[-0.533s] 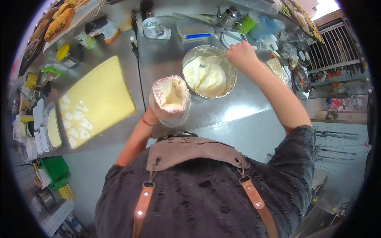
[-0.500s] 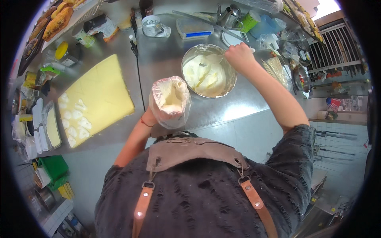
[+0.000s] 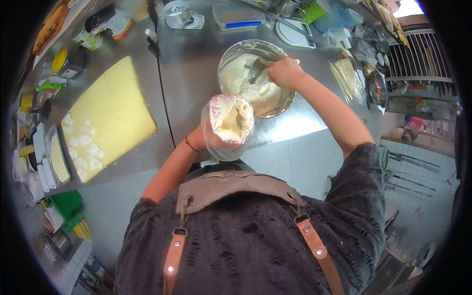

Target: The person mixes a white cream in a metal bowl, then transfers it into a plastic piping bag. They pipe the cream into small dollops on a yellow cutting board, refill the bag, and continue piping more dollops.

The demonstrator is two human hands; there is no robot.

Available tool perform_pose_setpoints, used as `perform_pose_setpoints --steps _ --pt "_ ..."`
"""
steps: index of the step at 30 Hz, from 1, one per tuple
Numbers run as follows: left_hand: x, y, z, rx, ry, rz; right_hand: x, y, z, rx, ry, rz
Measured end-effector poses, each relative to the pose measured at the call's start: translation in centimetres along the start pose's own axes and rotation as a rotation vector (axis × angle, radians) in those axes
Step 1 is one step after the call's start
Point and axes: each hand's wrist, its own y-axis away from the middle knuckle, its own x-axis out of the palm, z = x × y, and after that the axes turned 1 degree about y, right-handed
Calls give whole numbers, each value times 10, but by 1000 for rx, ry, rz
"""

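Note:
My left hand (image 3: 198,137) is closed round a clear piping bag (image 3: 214,141). The bag's folded mouth stands open upward, with pale cream inside and smears on its rim. It is at the near left of a metal mixing bowl (image 3: 290,104), overlapping its rim in view. My right hand (image 3: 285,73) grips a spatula (image 3: 256,71), whose greyish blade sits in the white cream (image 3: 240,73) in that bowl. Most of the handle is hidden by my fingers. Left of the hands lies a flat yellow sheet (image 3: 115,103) with several white dollops (image 3: 86,140) on its near-left part.
The steel table (image 3: 187,73) has a dark seam left of the bowl. Behind stand a measuring jug (image 3: 176,14), a lidded plastic box (image 3: 238,17) and a white kitchen scale (image 3: 295,34). Wooden skewers (image 3: 346,78) lie right. A tray (image 3: 60,156) is at the left edge.
The piping bag in my left hand has moved right, closer to the bowl. My right hand has shifted slightly left and down, and the spatula blade has moved within the cream.

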Motion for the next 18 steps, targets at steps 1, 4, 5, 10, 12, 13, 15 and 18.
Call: perform_pose_setpoints --steps 1,4,5,10,12,13,15,18 --pt "-1 0 0 -74 37 -10 0 0 0 -35 -38 4" --pt "0 -2 -2 -66 -48 -18 3 -3 2 -65 -115 64" --pt "1 -3 -3 -24 -104 -9 4 -3 2 -53 -163 61" --pt "9 0 -13 31 -147 7 5 8 -8 -51 -472 -132" --pt "12 9 -23 18 -68 -45 -2 21 -19 -61 -501 -152" --pt "13 15 -30 -27 19 -89 -6 28 -24 -29 -534 -130" --pt "10 24 -47 -9 63 19 -14 47 -36 -40 -600 -215" --pt "6 27 -66 -14 256 20 -25 80 -54 102 -749 -231"
